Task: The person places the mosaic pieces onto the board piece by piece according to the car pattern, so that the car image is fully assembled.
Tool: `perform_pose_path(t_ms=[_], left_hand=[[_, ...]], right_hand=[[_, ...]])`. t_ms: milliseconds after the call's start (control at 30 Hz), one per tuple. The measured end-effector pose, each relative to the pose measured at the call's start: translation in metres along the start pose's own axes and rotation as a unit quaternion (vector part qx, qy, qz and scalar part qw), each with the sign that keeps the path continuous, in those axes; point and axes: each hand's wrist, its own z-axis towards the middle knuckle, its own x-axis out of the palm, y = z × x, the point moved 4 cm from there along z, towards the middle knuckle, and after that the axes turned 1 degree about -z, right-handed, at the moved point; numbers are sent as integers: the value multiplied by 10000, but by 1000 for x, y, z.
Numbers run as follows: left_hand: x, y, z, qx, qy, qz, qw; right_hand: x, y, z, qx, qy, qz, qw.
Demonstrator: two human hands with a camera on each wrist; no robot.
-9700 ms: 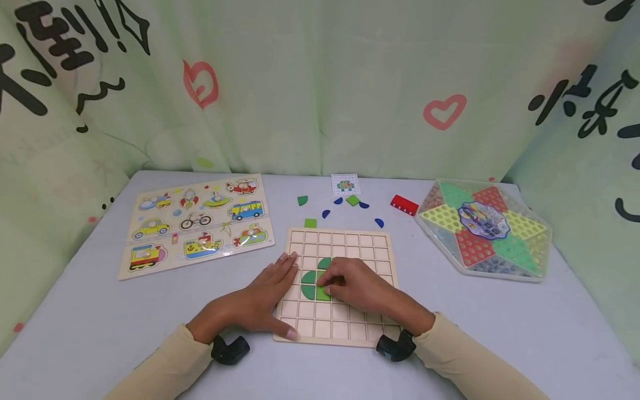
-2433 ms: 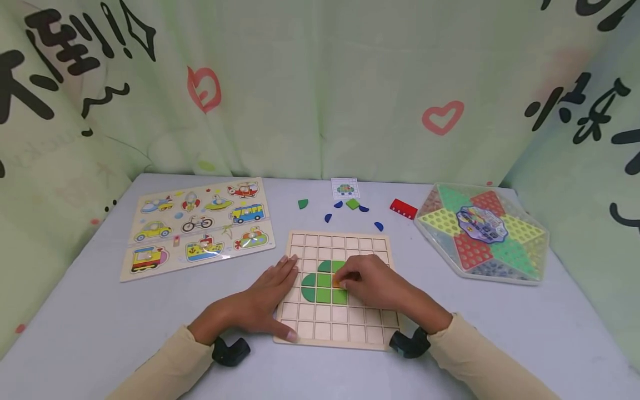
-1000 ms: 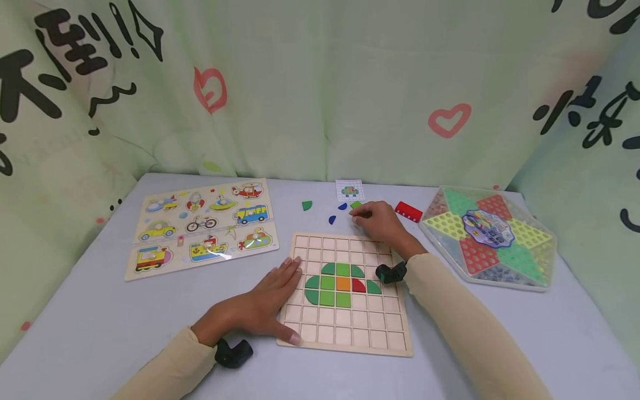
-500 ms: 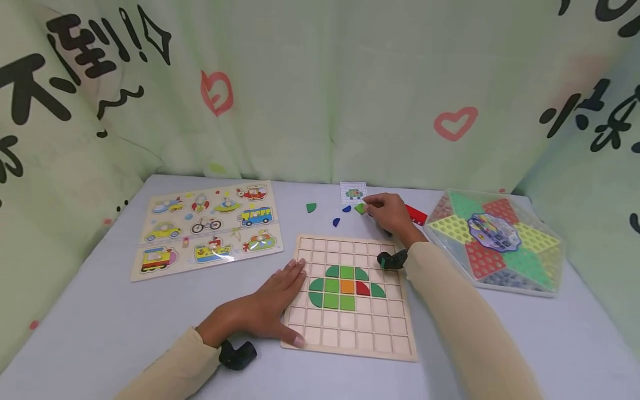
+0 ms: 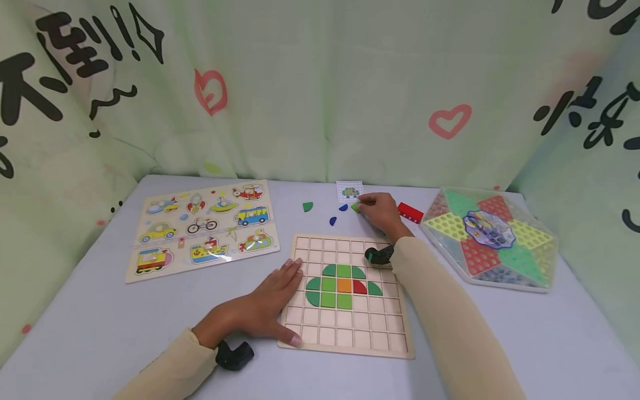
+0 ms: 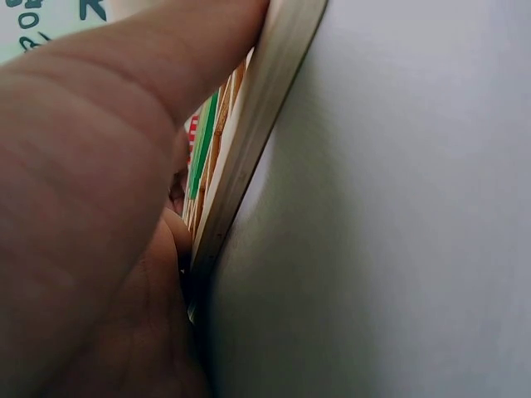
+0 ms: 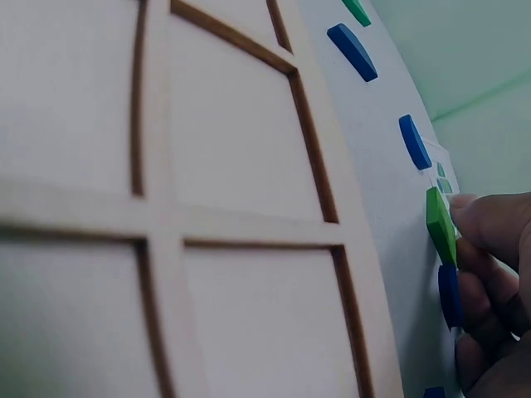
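Note:
My right hand [image 5: 382, 213] is beyond the board's far edge, its thumb and fingertips pinching a light green square tile [image 7: 441, 225] near the small pattern card [image 5: 349, 191]. A blue piece [image 7: 449, 296] lies by its curled fingers in the right wrist view. My left hand [image 5: 265, 305] rests along the left side of the wooden grid board [image 5: 320, 333], fingers straight and thumb on the near corner. Set in the board are green square tiles [image 5: 328, 300], an orange square [image 5: 344, 285], a red quarter-round [image 5: 359, 287] and dark green quarter-rounds [image 5: 313, 299].
A dark green quarter-round [image 5: 307, 206] and small blue pieces [image 5: 333, 221] lie behind the board. A vehicle puzzle board [image 5: 202, 230] stands left; a red block [image 5: 410, 213] and a hexagonal game box [image 5: 490, 239] lie right. A curtain [image 5: 320, 100] hangs behind.
Several tiles, including the orange square and red quarter-round, have joined the board's pattern. My right hand has gone from the board to the pieces behind it and taken the green square. Left hand stays.

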Motion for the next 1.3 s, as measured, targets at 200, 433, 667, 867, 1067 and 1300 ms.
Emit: perform_pose_path(t_ms=[200, 433, 667, 867, 1067, 1300], left_hand=[[-1, -1, 0, 8, -2, -11, 10000], [-3, -1, -2, -16, -6, -24, 10000], [-1, 0, 0, 12, -14, 6, 10000], [1, 1, 0, 7, -19, -49, 10000], [1, 1, 0, 8, -24, -58, 10000], [0, 0, 0, -24, -17, -32, 10000]], right_hand=[[5, 2, 3, 27, 58, -125, 9999], [11, 14, 0, -120, 566, -733, 9956], [11, 14, -1, -123, 295, -552, 9980], [5, 13, -3, -391, -278, -296, 9984], [-3, 12, -9, -329, -324, -141, 9988], [-6, 12, -15, -374, -270, 53, 9989]])
